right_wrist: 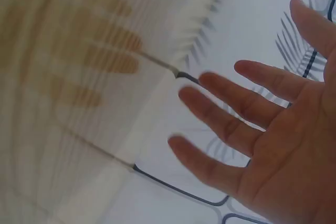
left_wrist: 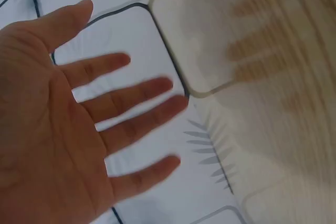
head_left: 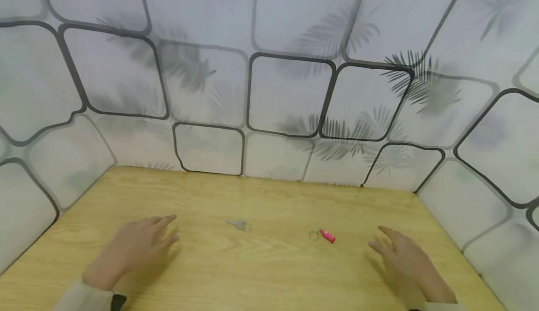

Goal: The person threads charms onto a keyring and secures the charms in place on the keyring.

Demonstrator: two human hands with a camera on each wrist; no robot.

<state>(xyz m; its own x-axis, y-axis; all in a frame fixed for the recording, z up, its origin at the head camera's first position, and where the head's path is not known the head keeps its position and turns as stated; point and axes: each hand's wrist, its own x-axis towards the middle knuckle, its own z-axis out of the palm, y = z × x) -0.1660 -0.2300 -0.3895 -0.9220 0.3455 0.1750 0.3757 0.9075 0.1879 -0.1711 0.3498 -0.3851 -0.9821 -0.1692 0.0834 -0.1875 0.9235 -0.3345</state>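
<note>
A silver key [head_left: 240, 225] on a thin ring lies on the wooden table, left of the middle in the head view. To its right is a small pink fob [head_left: 327, 235], with a metal key ring [head_left: 314, 235] at its left end. My left hand [head_left: 141, 243] hovers over the table, left of the key and apart from it; its fingers are spread in the left wrist view. On the other side, my right hand [head_left: 402, 255] hovers right of the pink fob. The right wrist view shows its fingers [right_wrist: 226, 121] extended, holding nothing.
The pale wooden table [head_left: 252, 278] reaches back to a wall covering [head_left: 290, 96] with dark rounded outlines and grey leaf prints. Similar patterned panels stand at the left and right sides. Light sleeves [head_left: 84, 297] cover the wrists.
</note>
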